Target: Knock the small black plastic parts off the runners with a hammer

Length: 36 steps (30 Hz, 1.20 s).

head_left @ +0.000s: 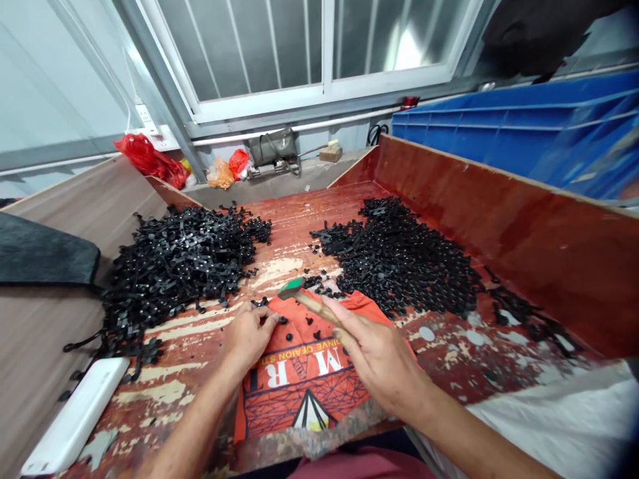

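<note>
My right hand (383, 356) grips the wooden handle of a small hammer (304, 298), whose green head points left over an orange printed cloth (299, 382). My left hand (248, 334) rests on the cloth's left edge, fingertips pinching a small black plastic part (282, 320). A few loose black bits lie on the cloth near the hammer head. To the left sits a heap of black plastic strips (172, 266). To the right lies a heap of small black round parts (399, 259).
The worn red wooden table (294, 219) has a raised red board (524, 226) along its right side. A white flat object (74, 416) lies at the front left. Blue crates (524, 126) stand behind the board. Bags and a red plastic sack (150, 159) sit under the window.
</note>
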{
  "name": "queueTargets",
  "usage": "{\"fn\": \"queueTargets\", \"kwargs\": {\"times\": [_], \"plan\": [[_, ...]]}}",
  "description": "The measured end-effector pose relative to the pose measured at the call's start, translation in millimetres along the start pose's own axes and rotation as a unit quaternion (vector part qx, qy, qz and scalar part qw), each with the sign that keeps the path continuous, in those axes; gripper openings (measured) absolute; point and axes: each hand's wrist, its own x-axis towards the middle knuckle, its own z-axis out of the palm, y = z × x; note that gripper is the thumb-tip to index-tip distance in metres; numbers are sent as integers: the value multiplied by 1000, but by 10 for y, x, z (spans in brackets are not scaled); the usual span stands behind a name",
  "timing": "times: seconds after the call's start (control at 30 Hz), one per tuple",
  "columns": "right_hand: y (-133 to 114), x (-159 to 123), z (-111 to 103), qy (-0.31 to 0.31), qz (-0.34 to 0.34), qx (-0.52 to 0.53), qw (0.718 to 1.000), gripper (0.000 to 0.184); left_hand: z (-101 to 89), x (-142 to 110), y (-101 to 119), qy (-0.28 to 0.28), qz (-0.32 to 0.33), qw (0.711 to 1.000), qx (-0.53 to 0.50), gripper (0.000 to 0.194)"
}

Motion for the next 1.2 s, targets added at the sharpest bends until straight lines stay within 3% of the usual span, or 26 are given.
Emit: {"fn": "queueTargets", "kwargs": {"times": [0.13,0.27,0.43,0.6,0.77,0.97,1.2], "plan": [[39,5,129,-71,16,-55,996,51,-15,-4,1,2,-10,1000,12,30],[37,23,110,-14,11,-55,998,56,-4,-23,11,-6,-7,1000,14,32],[-3,91,86,-68,-3,-78,995,58,15,-39,4,-6,-11,1000,26,34],[-24,92,109,-21,-7,-67,997,58,2,-41,5,-8,-13,1000,26,33],[-7,135,155,-90,14,-114,989,53,-9,-36,12,-17,-1,999,28,35],[38,123,-59,-27,15,-3,1000,57,8,-2,-59,-15,-8,999,-32,35],[88,6,-107,-57,20,28,998,64,27,40,-131,-15,-9,996,-93,40]]}}
